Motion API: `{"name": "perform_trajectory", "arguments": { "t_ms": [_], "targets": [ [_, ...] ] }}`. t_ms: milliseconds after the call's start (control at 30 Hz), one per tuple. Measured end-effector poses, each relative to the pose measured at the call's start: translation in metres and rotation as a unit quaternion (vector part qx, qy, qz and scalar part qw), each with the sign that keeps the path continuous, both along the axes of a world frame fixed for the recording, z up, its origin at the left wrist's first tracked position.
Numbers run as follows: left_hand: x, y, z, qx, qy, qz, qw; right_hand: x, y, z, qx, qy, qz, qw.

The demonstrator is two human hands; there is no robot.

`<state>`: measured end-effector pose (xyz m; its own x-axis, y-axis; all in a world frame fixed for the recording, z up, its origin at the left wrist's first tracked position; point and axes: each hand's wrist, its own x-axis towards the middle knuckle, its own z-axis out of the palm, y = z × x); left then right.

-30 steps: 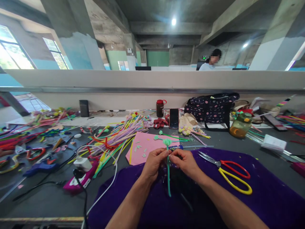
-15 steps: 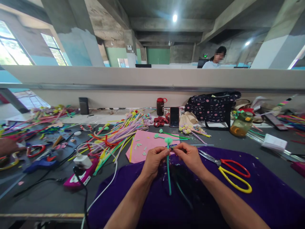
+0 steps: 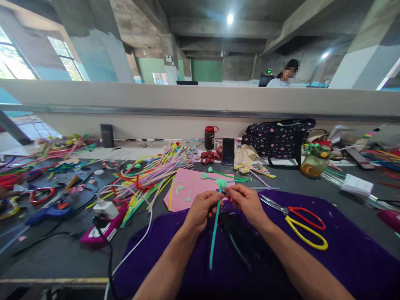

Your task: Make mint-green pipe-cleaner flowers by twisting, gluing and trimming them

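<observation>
A: Left hand (image 3: 203,206): what does it hold?

B: A green fuzzy stem (image 3: 214,241), pinched between thumb and fingers just under its rounded head (image 3: 221,183). The stem's tail hangs toward half past six.

A: And the right hand (image 3: 246,204)?

B: Narrow, fingertips drawn together just beside the stem, at three o'clock from it. Whether they grip something small, I can't tell.

A: Where is the stem?

B: In front of the person, above a purple cloth (image 3: 343,246). Take it as the clock's centre, twelve straight ahead.

A: What's close by?

B: A pink sheet (image 3: 186,175) at ten, with pale green scraps (image 3: 179,189) on it. Scissors (image 3: 286,211) lie on the cloth between three and four, blades pointing toward the hands.

A: Farther out?

B: A big bundle of coloured stems (image 3: 162,164) at ten, a phone (image 3: 228,151) propped upright at twelve, a dark patterned bag (image 3: 275,139) between one and two, and a magenta power strip (image 3: 101,231) between eight and nine.
</observation>
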<state>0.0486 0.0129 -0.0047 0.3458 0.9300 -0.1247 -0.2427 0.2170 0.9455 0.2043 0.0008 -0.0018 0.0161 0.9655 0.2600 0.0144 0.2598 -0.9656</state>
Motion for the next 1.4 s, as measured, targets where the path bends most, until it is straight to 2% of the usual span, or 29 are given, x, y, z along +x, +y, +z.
{"name": "perform_trajectory", "arguments": {
  "t_ms": [167,400,633,733,867,1033,1133,1400],
  "targets": [
    [0.000,0.002,0.001,-0.025,-0.043,-0.014,0.999,0.013,0.006,0.005,0.016,0.019,-0.044,0.999],
    [-0.005,0.005,0.000,-0.088,-0.096,-0.051,0.990,0.016,0.009,0.005,0.018,-0.010,-0.043,0.999],
    [-0.007,0.006,0.002,-0.103,-0.143,-0.098,0.979,0.013,0.015,-0.005,-0.007,-0.093,0.047,0.995],
    [-0.008,0.005,0.003,-0.107,-0.161,-0.117,0.974,0.014,0.018,-0.011,-0.003,-0.138,0.059,0.989],
    [-0.009,0.004,0.003,-0.105,-0.181,-0.143,0.967,0.019,0.021,-0.012,0.022,-0.216,0.030,0.976],
    [-0.011,0.005,0.004,-0.121,-0.202,-0.154,0.959,0.026,0.024,-0.010,0.096,-0.351,-0.053,0.930],
    [-0.012,0.006,0.003,-0.131,-0.210,-0.157,0.956,0.026,0.023,-0.009,0.104,-0.349,-0.057,0.929],
    [-0.011,0.007,0.006,-0.142,-0.207,-0.132,0.959,0.022,0.017,-0.003,0.064,-0.262,-0.027,0.962]
  ]
}}
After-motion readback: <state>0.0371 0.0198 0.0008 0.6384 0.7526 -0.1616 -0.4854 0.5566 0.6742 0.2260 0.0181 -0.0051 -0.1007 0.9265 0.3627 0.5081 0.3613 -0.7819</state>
